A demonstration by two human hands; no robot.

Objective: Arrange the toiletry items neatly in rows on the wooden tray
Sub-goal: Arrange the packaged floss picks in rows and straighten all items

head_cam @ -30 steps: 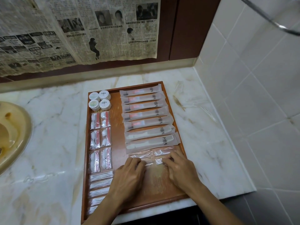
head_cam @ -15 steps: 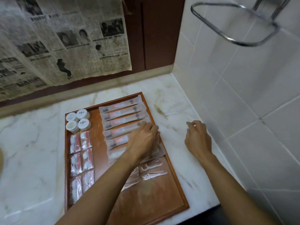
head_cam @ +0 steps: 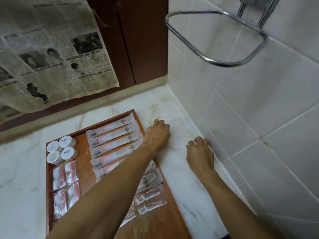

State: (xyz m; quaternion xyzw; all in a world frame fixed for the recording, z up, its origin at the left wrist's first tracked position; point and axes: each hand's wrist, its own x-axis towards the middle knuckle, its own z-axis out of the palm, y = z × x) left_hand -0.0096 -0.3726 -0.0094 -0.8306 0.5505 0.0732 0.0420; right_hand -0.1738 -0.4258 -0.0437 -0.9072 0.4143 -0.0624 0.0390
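Observation:
The wooden tray (head_cam: 82, 157) lies on the marble counter. It holds a column of long toothbrush packets (head_cam: 112, 134), white round tubs (head_cam: 62, 150), small red-and-white sachets (head_cam: 65, 173) and clear floss-pick packets (head_cam: 149, 197). My left forearm crosses over the tray. My left hand (head_cam: 158, 133) is on the counter just right of the tray, fingers curled down with the tips hidden. My right hand (head_cam: 200, 152) is by the wall's foot and pinches a thin clear packet (head_cam: 188, 138) at its fingertips. Another clear packet (head_cam: 153, 110) lies on the counter further back.
White tiled wall (head_cam: 259, 104) bounds the counter (head_cam: 183, 180) on the right, with a chrome towel ring (head_cam: 215, 63) overhead. Newspaper (head_cam: 51, 57) and a dark wooden cabinet (head_cam: 138, 40) stand behind the tray. The counter's front edge is near the bottom right.
Both hands left the floss-pick packets at the tray's near end. They moved up and right onto the counter beside the tray. The view swung right toward the tiled wall.

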